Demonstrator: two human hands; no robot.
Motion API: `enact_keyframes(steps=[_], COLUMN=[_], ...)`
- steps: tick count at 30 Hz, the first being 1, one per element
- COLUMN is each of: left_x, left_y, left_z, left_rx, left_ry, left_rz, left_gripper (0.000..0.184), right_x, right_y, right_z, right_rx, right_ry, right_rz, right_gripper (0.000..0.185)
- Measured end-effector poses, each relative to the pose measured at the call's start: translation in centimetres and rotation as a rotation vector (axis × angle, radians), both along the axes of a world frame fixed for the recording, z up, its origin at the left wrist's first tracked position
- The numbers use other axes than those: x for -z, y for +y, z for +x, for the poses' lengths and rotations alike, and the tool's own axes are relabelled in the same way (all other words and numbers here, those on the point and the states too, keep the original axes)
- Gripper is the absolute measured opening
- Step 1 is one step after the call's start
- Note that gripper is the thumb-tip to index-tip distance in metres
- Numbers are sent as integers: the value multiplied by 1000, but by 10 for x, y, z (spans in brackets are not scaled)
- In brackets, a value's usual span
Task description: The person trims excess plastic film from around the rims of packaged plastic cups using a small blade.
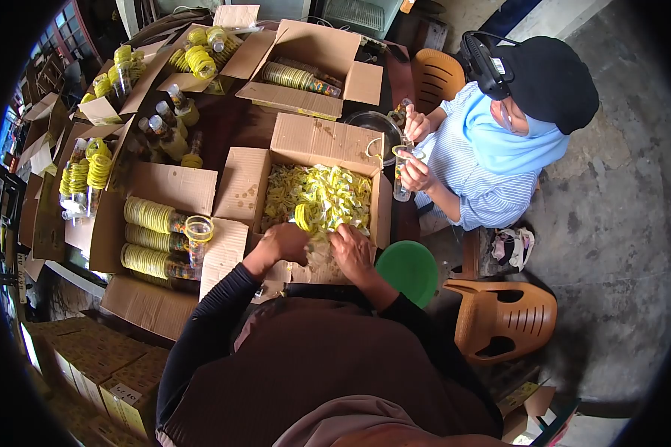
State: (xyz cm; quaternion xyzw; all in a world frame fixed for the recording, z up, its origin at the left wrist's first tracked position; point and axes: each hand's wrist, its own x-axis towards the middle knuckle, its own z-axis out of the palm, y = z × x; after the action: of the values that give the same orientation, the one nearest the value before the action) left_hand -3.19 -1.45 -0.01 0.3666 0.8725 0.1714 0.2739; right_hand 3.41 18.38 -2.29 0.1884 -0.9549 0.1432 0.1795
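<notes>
At the near edge of an open cardboard box (385,201), my two hands face each other with bent fingers. Crinkled, translucent plastic (319,247) shows between them; its exact kind is unclear. My left hand (285,243) is closed on its left side, fingertips partly hidden. On the other side, my right hand (351,252) pinches its edge. Many small yellow-and-clear packets (328,186) fill the box just beyond my hands. A short stack of yellow rings (303,217) lies on those packets, close above my left hand.
On my left, a carton (160,309) holds tubes stacked with yellow rings (147,214); a clear jar (199,232) stands on its edge. A green basin (408,273) and orange chair (505,320) are at right. Across the corner, a person (492,149) handles a clear tube (402,175).
</notes>
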Motion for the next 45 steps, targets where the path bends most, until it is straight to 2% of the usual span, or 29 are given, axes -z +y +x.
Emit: enact_keyframes(steps=[2,4,5,8,15,21,25,27,30,32,36,38,41,45], left_x=[1,4,8,-3,-11,-11,-19,-21,-24,-26,-18,-17,-7,-8], left_y=[5,12,9,4,4,10,15,16,14,10,10,10,9,8], left_z=[5,9,8,8,7,9,17,21,22,22,20,20,20,20], left_rx=[86,81,85,38,-32,-11,44,61,19,-3,-3,21,22,7], left_ry=[-57,71,104,140,230,286,383,424,527,534,607,633,736,740], left_rz=[86,-23,-4,-28,-72,-13,-4,2,36,36,59,-33,22,14], left_gripper=[40,41,40,38,28,26,23,23,23,9,9,19,15,11], right_x=[8,6,5,-16,-28,-20,-14,-15,-23,-28,-40,-38,-38,-36], right_y=[2,8,11,16,13,16,18,22,23,21,18,18,15,10], right_z=[-4,-11,-13,-7,19,21,14,10,10,15,22,23,20,16], right_rx=[22,93,100,135,8,-3,24,101,171,141,67,65,69,89], right_ry=[-5,-127,-100,-120,55,68,25,-151,-176,-126,-42,-42,-33,-81], right_rz=[-12,-157,-198,-355,-197,-87,-91,-208,-348,-319,-225,-204,-182,-139], right_gripper=[12,9,14,12,11,13,11,10,10,10,10,10,10,10])
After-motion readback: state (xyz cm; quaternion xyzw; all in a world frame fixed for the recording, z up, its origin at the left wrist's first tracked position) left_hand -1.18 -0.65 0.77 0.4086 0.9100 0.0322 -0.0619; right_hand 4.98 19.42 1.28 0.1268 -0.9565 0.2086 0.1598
